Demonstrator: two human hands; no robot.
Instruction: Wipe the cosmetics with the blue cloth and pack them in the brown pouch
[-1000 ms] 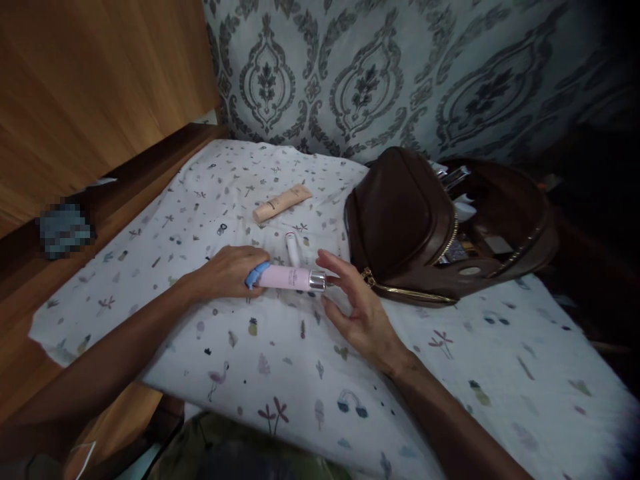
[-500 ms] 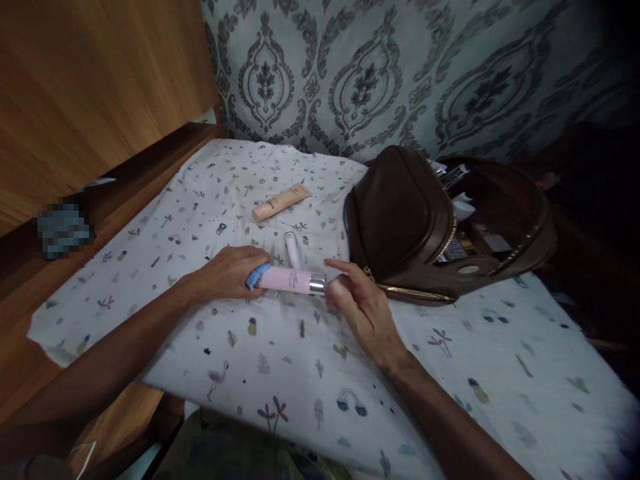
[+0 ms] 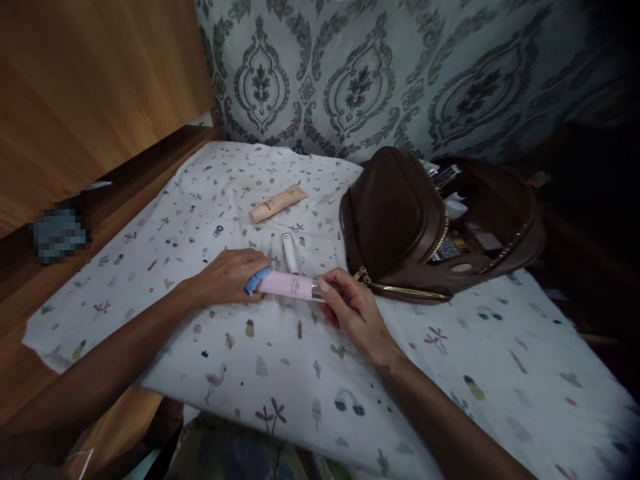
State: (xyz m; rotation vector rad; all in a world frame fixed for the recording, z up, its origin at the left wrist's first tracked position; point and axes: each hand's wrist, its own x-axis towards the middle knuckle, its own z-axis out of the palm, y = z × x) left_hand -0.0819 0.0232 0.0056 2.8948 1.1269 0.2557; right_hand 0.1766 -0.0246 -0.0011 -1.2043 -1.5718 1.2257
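Observation:
A pink cosmetic tube (image 3: pixel 287 285) with a silver cap (image 3: pixel 316 289) lies crosswise between my hands, above the patterned cloth. My left hand (image 3: pixel 237 275) is closed around the tube's left end, where a piece of blue material (image 3: pixel 257 280) shows by the fingers. At the other end my right hand (image 3: pixel 353 307) pinches the silver cap between thumb and fingers. Just behind the pink tube lies a slim white tube (image 3: pixel 289 252), its near end close to it. Farther back a beige tube (image 3: pixel 278 204) rests on the cloth.
A brown zippered bag (image 3: pixel 400 220) stands unzipped on the right, with several cosmetic items inside. White printed cloth (image 3: pixel 270 367) covers the surface. A wooden cabinet (image 3: pixel 100 87) rises at the left, with a blurred-out object (image 3: pixel 59 233) on its ledge. Patterned wallpaper (image 3: pixel 310 73) is behind.
My right hand has moved left onto the silver cap and closed on it; before, its fingers were just beside the cap. My left hand keeps its hold on the tube.

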